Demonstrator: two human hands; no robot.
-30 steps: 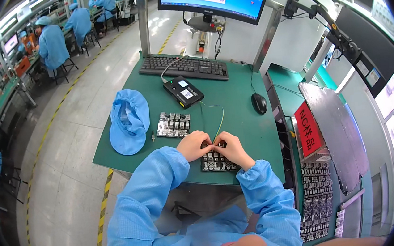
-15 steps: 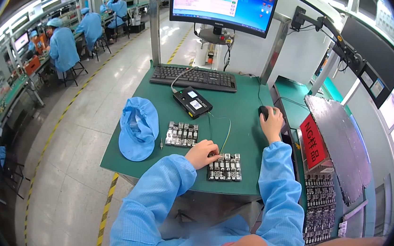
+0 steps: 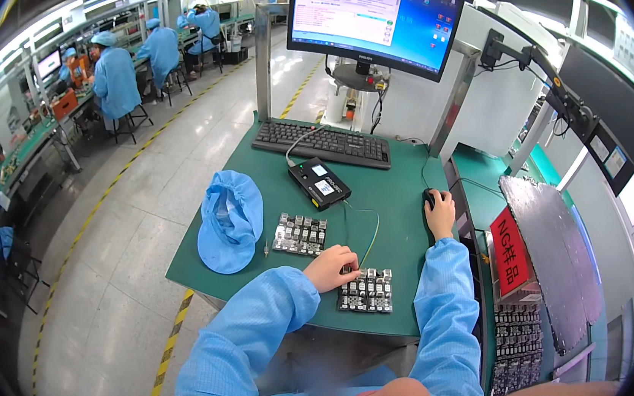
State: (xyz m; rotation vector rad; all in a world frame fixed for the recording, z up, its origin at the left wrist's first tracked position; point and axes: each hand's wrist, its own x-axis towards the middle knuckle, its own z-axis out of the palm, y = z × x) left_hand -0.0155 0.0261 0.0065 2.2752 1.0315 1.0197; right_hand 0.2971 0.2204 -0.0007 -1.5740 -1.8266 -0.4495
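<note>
My left hand [image 3: 331, 267] is closed in a pinch at the upper left corner of a panel of small circuit boards [image 3: 365, 292] with silver metal parts. Thin yellow-green wires [image 3: 373, 232] run from a black box with two small lit displays [image 3: 319, 183] down to these fingers. What the fingertips grip is hidden. My right hand [image 3: 441, 216] is wrapped round a black computer mouse [image 3: 429, 198] on the green table. A second, similar board panel [image 3: 300, 235] lies just beyond my left hand.
A blue cloth cap [image 3: 229, 222] lies at the table's left, with a small metal piece [image 3: 266, 249] beside it. Behind stand a black keyboard [image 3: 323, 144] and a lit monitor [image 3: 376, 17]. At right are a red sign [image 3: 508, 250] and stacked boards [image 3: 516, 343]. Several people in blue work at far left.
The whole view has shifted, so the table and hands sit slightly lower in the picture. My left hand stays at the panel's corner and my right hand stays on the mouse.
</note>
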